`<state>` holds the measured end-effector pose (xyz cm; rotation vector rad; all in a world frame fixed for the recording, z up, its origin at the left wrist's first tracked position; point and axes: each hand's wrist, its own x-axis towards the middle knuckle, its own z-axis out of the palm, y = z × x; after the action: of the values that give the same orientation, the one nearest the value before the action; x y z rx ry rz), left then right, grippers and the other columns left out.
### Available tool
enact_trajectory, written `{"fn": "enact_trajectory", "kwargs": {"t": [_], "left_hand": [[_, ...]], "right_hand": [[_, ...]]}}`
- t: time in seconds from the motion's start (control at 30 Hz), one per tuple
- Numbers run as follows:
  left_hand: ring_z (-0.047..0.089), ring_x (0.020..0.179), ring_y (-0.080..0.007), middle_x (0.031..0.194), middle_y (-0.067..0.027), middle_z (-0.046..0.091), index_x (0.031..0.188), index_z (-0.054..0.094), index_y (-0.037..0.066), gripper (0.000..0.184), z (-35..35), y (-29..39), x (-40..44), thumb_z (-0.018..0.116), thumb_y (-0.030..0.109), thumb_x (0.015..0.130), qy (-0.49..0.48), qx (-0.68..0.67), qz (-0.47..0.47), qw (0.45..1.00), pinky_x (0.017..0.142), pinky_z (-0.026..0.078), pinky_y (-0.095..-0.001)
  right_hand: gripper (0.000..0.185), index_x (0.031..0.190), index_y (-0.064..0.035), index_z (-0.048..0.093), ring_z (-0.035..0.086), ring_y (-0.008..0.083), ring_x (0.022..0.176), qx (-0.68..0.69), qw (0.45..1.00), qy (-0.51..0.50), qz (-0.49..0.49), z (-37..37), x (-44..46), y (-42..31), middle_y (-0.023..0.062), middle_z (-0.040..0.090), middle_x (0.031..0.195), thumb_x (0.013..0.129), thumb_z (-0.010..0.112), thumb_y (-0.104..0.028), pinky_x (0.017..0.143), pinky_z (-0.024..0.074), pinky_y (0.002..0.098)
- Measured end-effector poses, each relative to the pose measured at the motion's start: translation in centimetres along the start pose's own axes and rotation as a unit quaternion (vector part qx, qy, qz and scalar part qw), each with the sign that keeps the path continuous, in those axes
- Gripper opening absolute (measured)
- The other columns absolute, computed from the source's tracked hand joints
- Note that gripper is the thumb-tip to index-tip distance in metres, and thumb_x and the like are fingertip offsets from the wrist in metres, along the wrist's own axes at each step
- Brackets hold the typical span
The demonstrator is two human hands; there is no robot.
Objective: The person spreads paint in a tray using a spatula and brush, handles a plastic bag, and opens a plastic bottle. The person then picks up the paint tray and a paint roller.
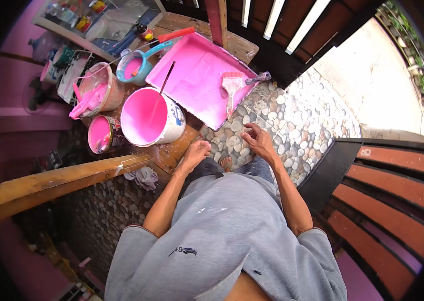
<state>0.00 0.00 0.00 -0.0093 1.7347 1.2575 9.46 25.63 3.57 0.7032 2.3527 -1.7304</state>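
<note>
My left hand (196, 153) hangs beside the wooden bench edge, its fingers loosely bent, with nothing visible in it. To its right, my right hand (259, 140) hovers over the pebbled floor, fingers curved and apart, holding nothing. Nearest my left hand stands a white bucket (177, 120) coated inside with pink paint; a thin dark-tipped stick (167, 78) leans in it. Beyond lies a wide paint tray (192, 67) covered in pink. A wide paintbrush (232, 89) and another brush with a stained handle (258, 78) rest at the tray's right edge.
Left of the bucket are a pink paint can (100, 135), a tub (113, 90) with a pink-coated roller, and a blue dipper (144, 69). A wooden rail (66, 180) crosses at left. Slatted panels (387, 173) stand at right. A grey rag (143, 177) lies below the bench.
</note>
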Motion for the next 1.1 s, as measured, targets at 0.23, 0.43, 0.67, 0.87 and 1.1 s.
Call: {"fn": "enact_trajectory", "kwargs": {"t": [0.23,0.43,0.67,0.87,1.1], "left_hand": [[0.060,0.093,-0.0187,0.110,-0.0111,0.058,0.124,0.044,0.000,0.055,3.3,1.3,1.9,0.063,0.033,0.085,0.163,-0.149,-0.049,0.974,0.078,0.048,-0.0303],[0.058,0.102,-0.0254,0.119,-0.0122,0.054,0.118,0.045,0.006,0.040,8.6,3.7,5.3,0.060,0.025,0.087,0.200,-0.414,-0.041,0.887,0.085,0.046,-0.0344],[0.054,0.110,-0.0267,0.126,-0.0109,0.050,0.109,0.050,0.011,0.027,10.5,3.5,7.3,0.058,0.026,0.088,0.146,-0.547,0.024,0.824,0.091,0.044,-0.0378],[0.053,0.109,-0.0244,0.121,-0.0093,0.054,0.112,0.050,0.011,0.032,10.4,3.7,8.3,0.058,0.029,0.088,0.143,-0.570,0.045,0.807,0.092,0.043,-0.0379],[0.057,0.102,-0.0196,0.113,-0.0051,0.059,0.110,0.052,0.012,0.029,10.6,2.8,8.5,0.058,0.028,0.087,0.133,-0.592,0.030,0.794,0.085,0.045,-0.0348]], "right_hand": [[0.047,0.120,-0.0032,0.052,0.063,0.0341,0.075,-0.104,0.962,-0.126,-0.219,-1.6,12.3,-4.9,0.0190,0.064,0.081,0.084,0.061,-0.031,0.067,0.0495,0.0398],[0.045,0.113,-0.0078,0.056,0.061,0.0357,0.091,-0.347,0.826,-0.206,-0.393,-2.2,18.2,-3.2,0.0195,0.063,0.096,0.085,0.053,-0.043,0.079,0.0482,0.0446],[0.048,0.105,-0.0068,0.059,0.061,0.0351,0.086,-0.339,0.852,-0.223,-0.330,-0.2,20.8,0.7,0.0149,0.064,0.089,0.082,0.057,-0.049,0.078,0.0488,0.0443],[0.031,0.092,-0.0050,0.062,0.064,0.0367,0.076,-0.297,0.905,-0.187,-0.241,-2.1,18.1,-6.1,0.0178,0.065,0.076,0.082,0.059,-0.035,0.069,0.0497,0.0430],[0.023,0.095,-0.0064,0.063,0.063,0.0259,0.065,-0.201,0.947,-0.213,-0.132,-7.5,17.1,-9.1,0.0157,0.063,0.071,0.080,0.059,-0.024,0.061,0.0489,0.0357]]}}
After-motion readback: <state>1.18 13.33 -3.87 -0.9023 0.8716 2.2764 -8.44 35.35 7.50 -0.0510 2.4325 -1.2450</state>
